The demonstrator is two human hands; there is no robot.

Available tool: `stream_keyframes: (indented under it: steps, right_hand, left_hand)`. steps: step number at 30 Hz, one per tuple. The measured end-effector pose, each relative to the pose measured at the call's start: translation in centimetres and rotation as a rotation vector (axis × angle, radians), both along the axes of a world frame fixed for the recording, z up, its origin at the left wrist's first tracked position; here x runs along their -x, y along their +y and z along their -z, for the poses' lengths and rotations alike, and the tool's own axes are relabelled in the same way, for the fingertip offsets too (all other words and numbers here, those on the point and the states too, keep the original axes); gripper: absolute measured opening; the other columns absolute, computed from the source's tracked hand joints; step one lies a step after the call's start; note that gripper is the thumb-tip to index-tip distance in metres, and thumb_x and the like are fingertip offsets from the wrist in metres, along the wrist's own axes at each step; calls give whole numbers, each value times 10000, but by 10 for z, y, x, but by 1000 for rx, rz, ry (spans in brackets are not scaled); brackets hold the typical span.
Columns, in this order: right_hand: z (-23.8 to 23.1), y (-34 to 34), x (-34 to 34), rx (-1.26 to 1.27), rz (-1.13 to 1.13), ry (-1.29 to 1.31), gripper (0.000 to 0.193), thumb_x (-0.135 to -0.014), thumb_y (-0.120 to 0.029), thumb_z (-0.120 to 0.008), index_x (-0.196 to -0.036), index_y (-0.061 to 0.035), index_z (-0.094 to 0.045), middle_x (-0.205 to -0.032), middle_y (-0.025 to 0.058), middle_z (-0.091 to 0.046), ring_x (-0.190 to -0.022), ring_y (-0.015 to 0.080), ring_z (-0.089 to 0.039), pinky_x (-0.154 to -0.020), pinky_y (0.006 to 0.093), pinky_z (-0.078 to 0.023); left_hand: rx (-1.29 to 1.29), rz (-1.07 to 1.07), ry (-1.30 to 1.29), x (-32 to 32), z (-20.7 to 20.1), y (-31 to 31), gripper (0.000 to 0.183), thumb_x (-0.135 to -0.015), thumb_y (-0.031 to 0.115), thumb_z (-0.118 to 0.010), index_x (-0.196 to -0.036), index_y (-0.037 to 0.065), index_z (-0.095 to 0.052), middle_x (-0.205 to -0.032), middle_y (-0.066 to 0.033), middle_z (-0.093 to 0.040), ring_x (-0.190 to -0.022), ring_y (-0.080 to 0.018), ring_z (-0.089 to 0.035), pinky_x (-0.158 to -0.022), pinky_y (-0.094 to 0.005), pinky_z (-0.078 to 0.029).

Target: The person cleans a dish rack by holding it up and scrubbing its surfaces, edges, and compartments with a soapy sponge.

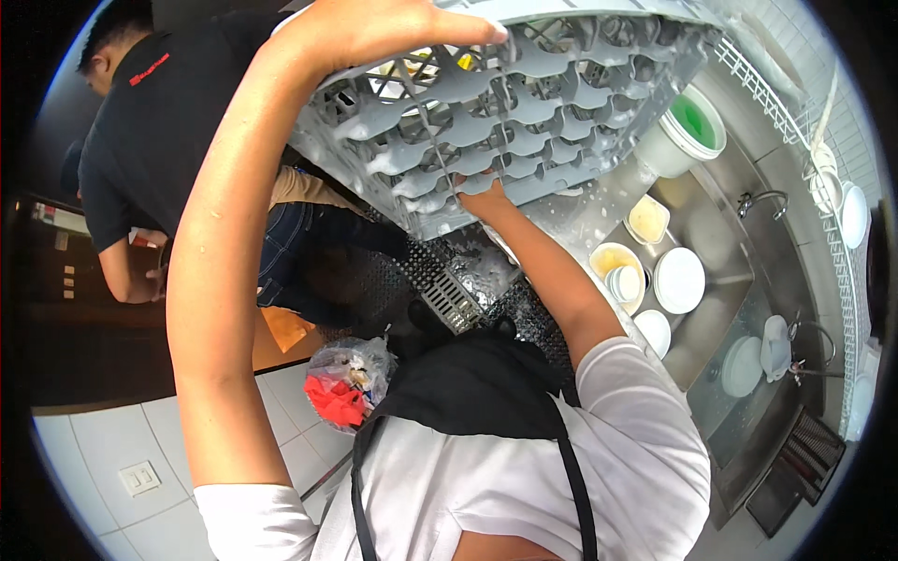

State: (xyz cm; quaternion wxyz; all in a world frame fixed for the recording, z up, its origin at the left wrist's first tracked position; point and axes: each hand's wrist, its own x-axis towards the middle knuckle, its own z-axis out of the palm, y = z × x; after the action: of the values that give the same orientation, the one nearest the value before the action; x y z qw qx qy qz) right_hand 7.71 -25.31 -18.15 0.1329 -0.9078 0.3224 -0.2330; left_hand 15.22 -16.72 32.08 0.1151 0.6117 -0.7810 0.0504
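Note:
A large grey plastic dish rack (524, 117) is held up tilted in front of me, its open lattice streaked with white foam. My left hand (398, 33) grips its upper rim, with the thumb lying along the edge and the other fingers mostly out of sight. Lower down, my right hand (483, 196) reaches up to the rack's lower part. Its fingers are curled at the lattice bars and partly hidden by them. Through the gaps, something yellow and white shows, too covered to make out.
At right, a steel sink (711, 224) holds stacked white dishes (679, 280) and a yellowish tub (617, 260). A white bucket (687, 131) with green liquid stands at its far end. On the left, a person in black (187, 122) stands close. A rubbish bag (351, 383) sits near a floor drain (454, 301).

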Motion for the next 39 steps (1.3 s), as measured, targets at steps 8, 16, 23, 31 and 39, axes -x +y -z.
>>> stream_keyframes:
  steps: [8, 16, 23, 31, 39]
  right_hand:
    - [20, 21, 18, -66, 246, -163, 344, -814, -152, -686, -1151, -82, -702, -1211, 216, -663, -1170, 453, -592, -1000, 553, -453]
    - [-8, 7, 19, 133, -6, 36, 376, -940, -230, -511, -1271, -99, -631, -1299, 195, -650, -1237, 424, -586, -1048, 555, -443]
    - [-8, 3, 29, 10, -27, 162, 366, -892, -237, -554, -1206, -74, -647, -1183, 193, -672, -1130, 405, -623, -957, 570, -450]
    - [-38, 35, 39, 227, -7, 195, 365, -846, -190, -600, -1162, -24, -674, -1200, 203, -682, -1181, 394, -622, -971, 551, -467]
    - [1, -12, 13, -87, 39, 296, 394, -907, -282, -589, -1254, -114, -668, -1310, 129, -676, -1240, 337, -616, -1069, 525, -431]
  left_hand:
    - [-36, 19, 43, 14, -3, -7, 842, -733, 581, -712, -1391, 64, -624, -1253, -219, -566, -1151, -386, -599, -996, -458, -495]
    - [-24, 59, 46, 9, 0, -8, 858, -729, 596, -712, -1394, 61, -619, -1259, -208, -567, -1150, -370, -600, -982, -446, -488]
    - [-41, 35, 47, 13, -6, -7, 876, -723, 598, -706, -1409, 63, -603, -1265, -219, -560, -1162, -379, -587, -988, -451, -486]
    - [-23, 71, 41, 8, 0, -6, 863, -724, 586, -704, -1406, 67, -608, -1282, -240, -559, -1171, -408, -586, -998, -459, -485]
    - [-5, 113, 9, 4, 2, -9, 882, -746, 622, -701, -1430, 77, -588, -1321, -234, -543, -1221, -395, -561, -1024, -474, -469]
